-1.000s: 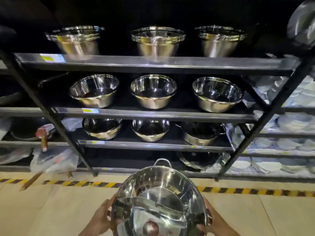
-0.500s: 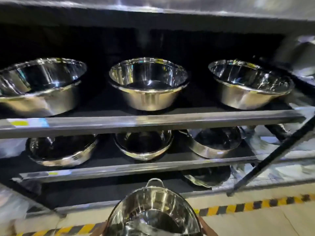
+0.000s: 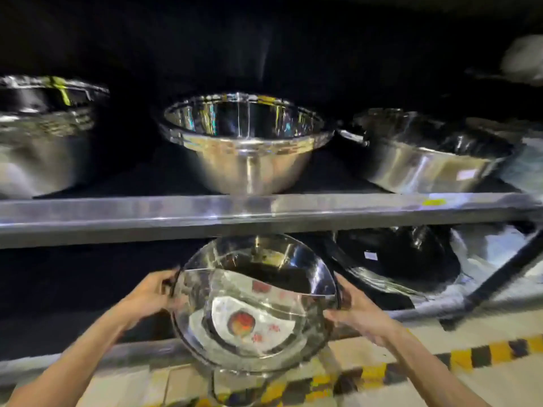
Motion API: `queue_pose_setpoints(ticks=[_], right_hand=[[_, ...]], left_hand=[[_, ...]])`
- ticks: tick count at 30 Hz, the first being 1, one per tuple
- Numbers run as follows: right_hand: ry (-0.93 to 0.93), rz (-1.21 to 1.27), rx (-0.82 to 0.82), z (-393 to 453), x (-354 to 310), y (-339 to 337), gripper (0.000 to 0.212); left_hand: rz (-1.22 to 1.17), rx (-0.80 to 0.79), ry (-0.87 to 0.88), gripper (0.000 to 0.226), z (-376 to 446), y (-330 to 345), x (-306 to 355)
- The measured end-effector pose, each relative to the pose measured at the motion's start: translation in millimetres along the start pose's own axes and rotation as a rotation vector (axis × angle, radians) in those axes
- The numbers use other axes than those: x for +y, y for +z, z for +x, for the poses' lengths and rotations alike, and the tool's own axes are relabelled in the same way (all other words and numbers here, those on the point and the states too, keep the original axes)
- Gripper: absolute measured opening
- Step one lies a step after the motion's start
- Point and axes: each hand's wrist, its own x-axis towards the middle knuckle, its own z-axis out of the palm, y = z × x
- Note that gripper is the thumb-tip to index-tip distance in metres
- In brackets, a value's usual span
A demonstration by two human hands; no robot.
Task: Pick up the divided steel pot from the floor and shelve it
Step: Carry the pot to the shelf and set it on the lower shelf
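The divided steel pot (image 3: 252, 306) is shiny, with a curved partition across its inside and a label with a red mark in the near half. I hold it by both side handles, tilted towards me, at the mouth of the bottom shelf (image 3: 88, 352). My left hand (image 3: 150, 295) grips the left handle and my right hand (image 3: 355, 312) grips the right handle. The pot's far rim reaches under the steel shelf rail (image 3: 117, 212) above it. Its near rim hangs over the floor edge.
Three steel bowls stand on the shelf above: left (image 3: 44, 136), middle (image 3: 244, 142) and right (image 3: 426, 151). A wrapped dark wok (image 3: 396, 259) lies on the bottom shelf just right of the pot. A black diagonal brace (image 3: 505, 274) crosses at right. Yellow-black floor tape (image 3: 470, 356) runs along the rack.
I have moved lower and closer to the rack. The pot has gone forward from over the floor to the bottom shelf opening, and both hands are now in view on its handles.
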Motion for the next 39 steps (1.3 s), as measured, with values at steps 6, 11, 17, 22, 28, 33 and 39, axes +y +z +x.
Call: queue_pose_setpoints(ticks=[6,11,17,22,28,33,39], right_hand=[[-0.005,0.081,0.1,65.6,23.8,-2.1,0.083],[0.093,0.109,0.075,101.4,34.0,-14.0,0.095],[0.098,0.143,0.066,127.2,52.8,-19.7,0.091],[0.071,0.246,0.072,139.7,63.8,-20.7,0.09],[0.033,0.333,0.101,145.0,74.4,-16.0,0.089],[0.078,0.304,0.085,142.0,71.1,-16.8,0.09],[0.115,0.14,-0.004,133.1,53.8,-21.9,0.093]], left_hand=[[-0.028,0.095,0.095,0.056,75.2,15.4,2.7],[0.057,0.128,-0.04,0.073,113.1,26.1,-9.9],[0.041,0.092,-0.035,0.074,133.5,30.8,-24.8],[0.048,0.117,-0.027,0.067,147.9,29.9,-17.6],[0.07,0.184,-0.029,0.06,163.0,41.8,-8.7],[0.04,0.212,-0.04,0.049,158.9,41.0,-11.3],[-0.025,0.072,-0.037,0.041,146.6,28.8,-16.8]])
